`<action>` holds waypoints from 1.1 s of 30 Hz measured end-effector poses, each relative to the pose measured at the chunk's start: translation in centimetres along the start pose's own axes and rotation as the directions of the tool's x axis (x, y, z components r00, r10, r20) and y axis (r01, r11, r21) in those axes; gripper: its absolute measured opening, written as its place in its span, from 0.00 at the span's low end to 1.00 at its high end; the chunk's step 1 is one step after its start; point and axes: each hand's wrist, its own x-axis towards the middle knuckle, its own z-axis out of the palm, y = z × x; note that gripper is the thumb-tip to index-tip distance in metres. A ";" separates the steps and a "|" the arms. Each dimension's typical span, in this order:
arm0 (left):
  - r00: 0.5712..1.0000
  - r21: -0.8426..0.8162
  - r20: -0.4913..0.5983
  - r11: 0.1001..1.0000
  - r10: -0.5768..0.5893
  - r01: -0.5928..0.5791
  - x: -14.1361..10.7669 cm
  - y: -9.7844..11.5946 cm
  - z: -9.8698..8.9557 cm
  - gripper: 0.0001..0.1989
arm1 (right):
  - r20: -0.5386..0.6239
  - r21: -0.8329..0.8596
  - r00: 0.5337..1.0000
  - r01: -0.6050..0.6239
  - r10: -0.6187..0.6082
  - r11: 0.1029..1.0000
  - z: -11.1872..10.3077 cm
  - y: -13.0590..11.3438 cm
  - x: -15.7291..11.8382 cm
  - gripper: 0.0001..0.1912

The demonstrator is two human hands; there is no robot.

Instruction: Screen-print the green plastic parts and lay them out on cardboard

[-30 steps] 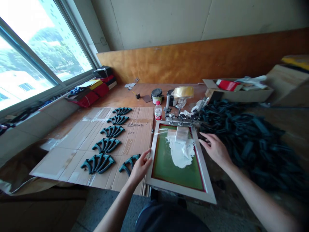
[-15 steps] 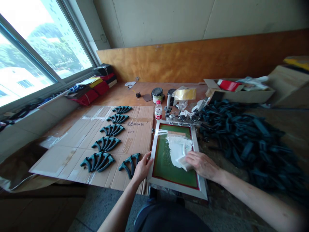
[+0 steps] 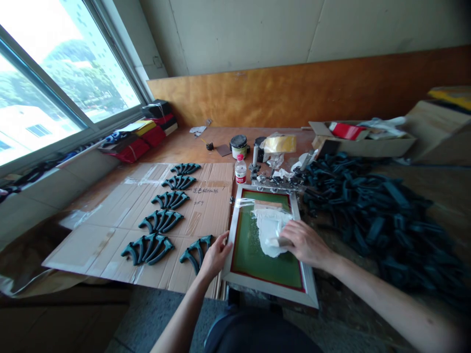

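A framed green screen (image 3: 246, 245) lies in front of me, with white paste (image 3: 268, 228) spread over its middle. My right hand (image 3: 303, 242) is closed on a pale scraper (image 3: 279, 241), whose edge rests in the paste. At the frame's left side, my left hand (image 3: 218, 255) grips the rim between thumb and fingers. Left of that hand, a small group of dark green curved parts (image 3: 196, 251) lies on the cardboard sheet (image 3: 206, 215). Several fanned rows of similar parts (image 3: 147, 248) lie farther left.
A hinge clamp (image 3: 275, 182) holds the frame's far end. Behind it stand a bottle (image 3: 240, 169), a paint tub (image 3: 239, 146) and a yellow tape roll (image 3: 278, 143). A large heap of dark parts (image 3: 386, 215) covers the right side, before an open box (image 3: 371, 143).
My right hand has shifted slightly up and the scraper has turned in the paste, its white edge now pointing left. My left hand stays on the frame.
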 end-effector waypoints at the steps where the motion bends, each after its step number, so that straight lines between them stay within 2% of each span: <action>1: 1.000 -0.015 0.018 1.000 0.003 -0.003 -0.1 0.3 -0.2 0.29 | -0.012 -0.013 0.999 -0.038 0.038 0.999 -0.7 0.4 1.1 0.06; 5: 0.994 -0.165 0.108 0.986 0.033 -0.014 -1.0 3.0 -1.5 0.33 | -0.135 -0.122 0.975 -0.191 0.175 0.974 -3.6 2.9 5.3 0.26; 7: 0.993 -0.269 0.104 0.963 0.054 -0.024 -1.5 5.3 -2.2 0.31 | -0.235 -0.130 0.943 -0.272 0.236 0.954 -5.1 4.7 5.7 0.28; 9: 0.995 -0.335 0.040 0.940 0.090 -0.071 -1.8 8.1 -2.7 0.28 | -0.368 -0.059 0.864 -0.389 0.342 0.919 -6.2 6.7 4.6 0.24; 11: 0.982 -0.389 -0.045 0.903 0.181 -0.184 -1.5 11.2 -3.0 0.28 | -0.429 0.010 0.782 -0.496 0.452 0.868 -6.1 8.3 2.6 0.23; 12: 0.967 -0.414 -0.086 0.875 0.239 -0.253 -1.1 12.7 -3.0 0.28 | -0.420 0.019 0.768 -0.525 0.484 0.851 -5.3 8.7 1.4 0.25; 13: 0.948 -0.440 -0.119 0.840 0.296 -0.318 -0.6 14.2 -3.0 0.28 | -0.391 0.013 0.775 -0.535 0.497 0.845 -4.2 8.7 0.3 0.27; 15: 0.911 -0.481 -0.154 0.777 0.382 -0.407 0.6 17.0 -2.8 0.26 | -0.286 -0.010 0.839 -0.485 0.462 0.874 -1.0 7.9 -1.6 0.27; 17: 0.893 -0.508 -0.160 0.741 0.421 -0.440 1.8 19.1 -2.5 0.25 | -0.194 -0.022 0.898 -0.406 0.395 0.913 2.5 6.3 -2.7 0.23; 19: 0.882 -0.538 -0.198 0.705 0.428 -0.463 2.4 19.8 -1.8 0.24 | -0.125 -0.032 0.918 -0.383 0.376 0.923 5.1 4.7 -3.1 0.16; 21: 0.898 -0.562 -0.246 0.701 0.365 -0.439 2.1 18.7 -0.3 0.25 | -0.087 -0.006 0.887 -0.455 0.453 0.891 6.2 3.2 -2.8 0.12; 22: 0.932 -0.571 -0.193 0.737 0.306 -0.360 1.5 17.4 0.8 0.26 | -0.089 0.026 0.858 -0.505 0.506 0.863 6.3 2.3 -2.5 0.11; 23: 0.971 -0.565 -0.071 0.793 0.227 -0.227 0.6 15.7 2.1 0.28 | -0.110 0.064 0.830 -0.543 0.547 0.837 6.2 1.3 -2.2 0.11; 24: 0.988 -0.532 0.086 0.844 0.132 -0.067 -0.4 13.7 3.4 0.29 | -0.152 0.103 0.810 -0.558 0.567 0.824 5.9 0.0 -1.7 0.10; 25: 0.954 -0.450 0.298 0.885 0.020 0.122 -1.6 11.7 4.9 0.31 | -0.207 0.133 0.803 -0.543 0.559 0.829 5.6 -1.4 -1.3 0.10; 26: 0.920 -0.416 0.389 0.879 -0.057 0.231 -2.7 9.8 6.2 0.32 | -0.257 0.149 0.818 -0.492 0.514 0.858 5.3 -2.9 -0.8 0.10; 28: 0.912 -0.498 0.395 0.809 -0.110 0.313 -4.4 6.5 8.1 0.31 | -0.279 0.159 0.900 -0.302 0.336 0.940 4.9 -5.2 -0.1 0.08; 30: 0.943 -0.604 0.296 0.735 -0.151 0.307 -4.9 4.1 8.3 0.29 | -0.206 0.183 0.962 -0.143 0.180 0.973 4.4 -5.3 -0.1 0.07; 32: 0.965 -0.627 0.162 0.733 -0.208 0.263 -4.4 2.2 6.5 0.27 | -0.160 0.184 0.967 -0.169 0.200 0.968 3.7 -2.0 -1.3 0.10; 33: 0.970 -0.613 0.071 0.756 -0.234 0.227 -4.0 1.1 4.8 0.26 | -0.170 0.163 0.943 -0.259 0.285 0.952 3.4 0.9 -2.2 0.12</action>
